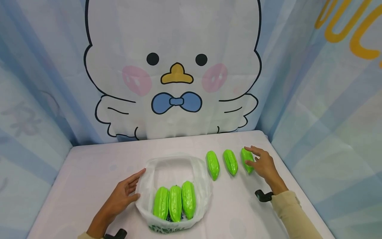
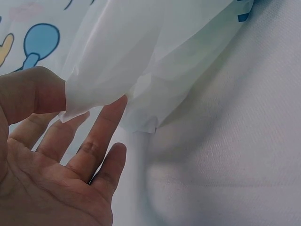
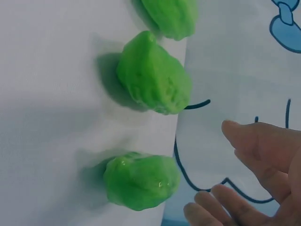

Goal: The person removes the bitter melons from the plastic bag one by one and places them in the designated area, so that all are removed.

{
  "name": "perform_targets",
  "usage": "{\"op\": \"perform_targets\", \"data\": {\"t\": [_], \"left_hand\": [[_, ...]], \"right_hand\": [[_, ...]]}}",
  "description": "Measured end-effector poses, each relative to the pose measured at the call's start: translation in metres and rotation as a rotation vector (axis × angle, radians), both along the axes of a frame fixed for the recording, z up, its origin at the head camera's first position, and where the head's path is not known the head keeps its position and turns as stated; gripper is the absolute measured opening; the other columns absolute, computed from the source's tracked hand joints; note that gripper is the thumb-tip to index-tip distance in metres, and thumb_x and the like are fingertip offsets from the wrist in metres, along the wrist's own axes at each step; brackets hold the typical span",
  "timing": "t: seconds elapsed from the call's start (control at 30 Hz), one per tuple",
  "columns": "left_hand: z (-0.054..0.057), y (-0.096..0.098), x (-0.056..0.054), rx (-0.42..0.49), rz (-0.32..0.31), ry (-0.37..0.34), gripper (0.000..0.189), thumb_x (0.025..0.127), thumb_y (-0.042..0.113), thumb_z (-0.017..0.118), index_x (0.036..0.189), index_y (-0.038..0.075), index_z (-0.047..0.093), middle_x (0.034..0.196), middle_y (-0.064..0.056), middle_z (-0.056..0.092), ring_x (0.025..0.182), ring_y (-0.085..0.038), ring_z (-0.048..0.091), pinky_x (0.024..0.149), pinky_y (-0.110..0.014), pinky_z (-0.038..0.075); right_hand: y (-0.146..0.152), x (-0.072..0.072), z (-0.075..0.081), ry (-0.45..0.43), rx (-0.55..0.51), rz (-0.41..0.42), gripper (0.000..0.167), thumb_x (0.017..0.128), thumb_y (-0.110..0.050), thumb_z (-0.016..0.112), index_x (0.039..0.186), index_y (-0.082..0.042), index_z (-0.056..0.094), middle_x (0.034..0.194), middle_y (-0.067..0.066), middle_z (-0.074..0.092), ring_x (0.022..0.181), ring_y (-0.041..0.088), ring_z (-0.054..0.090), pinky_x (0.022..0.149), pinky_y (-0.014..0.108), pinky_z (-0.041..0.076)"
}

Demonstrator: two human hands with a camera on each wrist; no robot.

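Observation:
A white plastic bag (image 1: 204, 186) stands open on the table, with three shiny green gourds (image 1: 175, 203) lying side by side in it. My left hand (image 1: 120, 196) is at the bag's left side, thumb and fingers spread and loosely bent. In the left wrist view, fingertips (image 2: 120, 106) touch the thin bag film. Right of the bag, three more green gourds lie in a row: a left one (image 1: 213, 165), a middle one (image 1: 230, 162) and a right one (image 1: 246, 159). My right hand (image 1: 264, 164) hovers over the right gourd, its fingers parted and apart from it in the right wrist view.
The white-covered table (image 1: 235, 212) ends at a back curtain (image 1: 176, 122) printed with a cartoon bird. Blue-and-white side curtains (image 1: 325, 132) close in the left and right. A black wrist strap piece (image 1: 264, 196) sits at the right wrist.

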State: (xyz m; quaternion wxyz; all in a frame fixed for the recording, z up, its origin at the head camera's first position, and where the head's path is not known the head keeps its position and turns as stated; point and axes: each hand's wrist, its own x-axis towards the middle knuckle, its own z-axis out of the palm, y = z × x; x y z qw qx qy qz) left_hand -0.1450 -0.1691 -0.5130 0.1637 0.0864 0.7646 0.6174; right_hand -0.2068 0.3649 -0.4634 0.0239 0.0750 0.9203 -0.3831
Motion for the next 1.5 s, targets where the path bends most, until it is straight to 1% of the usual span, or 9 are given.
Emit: {"op": "perform_targets", "data": {"t": [0.13,0.33,0.57,0.7,0.9,1.0,1.23,1.37,1.5], "left_hand": [[0.000,0.000,0.000,-0.014,0.010,-0.005,0.087,0.092,0.001,0.072,0.168,0.018,0.034,0.171,-0.016,0.038,0.150,-0.041,0.050,0.119,-0.046,0.050],[0.000,0.000,0.001,-0.023,0.013,-0.001,0.086,0.093,0.004,0.073,0.168,0.019,0.034,0.171,-0.015,0.038,0.150,-0.040,0.049,0.119,-0.046,0.050],[-0.001,-0.001,0.001,-0.002,-0.008,0.018,0.085,0.094,0.004,0.072,0.168,0.017,0.032,0.172,-0.018,0.035,0.151,-0.043,0.047,0.118,-0.048,0.050],[-0.002,-0.001,0.001,0.000,-0.001,0.006,0.086,0.093,0.001,0.071,0.168,0.018,0.033,0.172,-0.017,0.036,0.152,-0.042,0.047,0.118,-0.045,0.051],[-0.002,-0.001,0.002,-0.005,0.000,0.004,0.086,0.092,-0.001,0.069,0.168,0.019,0.034,0.171,-0.015,0.036,0.152,-0.042,0.045,0.114,-0.030,0.052],[-0.002,-0.001,0.002,-0.006,0.002,0.002,0.086,0.092,-0.002,0.068,0.168,0.020,0.034,0.171,-0.015,0.036,0.153,-0.041,0.045,0.113,-0.028,0.052],[-0.003,-0.001,0.002,-0.011,0.005,0.005,0.085,0.092,-0.001,0.069,0.168,0.019,0.035,0.171,-0.015,0.037,0.153,-0.042,0.045,0.118,-0.040,0.051],[-0.003,-0.002,0.001,-0.014,0.007,0.006,0.085,0.092,0.000,0.069,0.168,0.019,0.035,0.171,-0.014,0.037,0.153,-0.041,0.045,0.118,-0.040,0.050],[-0.002,-0.002,0.002,-0.019,0.007,0.008,0.086,0.092,0.002,0.071,0.168,0.019,0.034,0.172,-0.014,0.036,0.153,-0.040,0.044,0.118,-0.039,0.050]], "right_hand": [[-0.010,0.007,0.007,0.027,-0.045,0.025,0.064,0.096,-0.008,0.076,0.157,-0.013,0.055,0.174,0.018,0.032,0.161,0.044,0.028,0.124,0.054,0.040],[-0.026,0.017,0.010,0.064,-0.069,0.068,0.064,0.095,-0.006,0.076,0.155,-0.013,0.057,0.172,0.017,0.036,0.160,0.043,0.030,0.121,0.051,0.043],[-0.048,0.028,0.011,0.044,-0.085,0.084,0.067,0.092,-0.006,0.080,0.154,-0.016,0.059,0.172,0.014,0.037,0.162,0.041,0.028,0.118,0.046,0.045],[-0.058,0.034,0.012,0.050,-0.088,0.098,0.067,0.091,-0.006,0.082,0.153,-0.017,0.060,0.171,0.014,0.040,0.160,0.041,0.034,0.116,0.045,0.046],[-0.069,0.043,0.014,0.080,-0.126,0.129,0.065,0.090,-0.009,0.083,0.151,-0.017,0.062,0.167,0.013,0.046,0.153,0.039,0.045,0.114,0.045,0.049],[-0.076,0.048,0.015,0.094,-0.147,0.151,0.064,0.090,-0.009,0.084,0.150,-0.017,0.063,0.165,0.013,0.049,0.149,0.038,0.051,0.113,0.046,0.051],[-0.092,0.060,0.016,0.099,-0.209,0.232,0.068,0.088,-0.007,0.085,0.151,-0.018,0.062,0.164,0.013,0.050,0.146,0.039,0.053,0.111,0.045,0.054],[-0.102,0.065,0.016,0.094,-0.248,0.269,0.067,0.088,-0.006,0.085,0.150,-0.017,0.062,0.162,0.013,0.051,0.146,0.039,0.054,0.109,0.038,0.055],[-0.112,0.070,0.014,0.076,-0.271,0.290,0.066,0.088,-0.007,0.085,0.149,-0.017,0.063,0.160,0.013,0.053,0.146,0.039,0.054,0.108,0.037,0.057]]}}
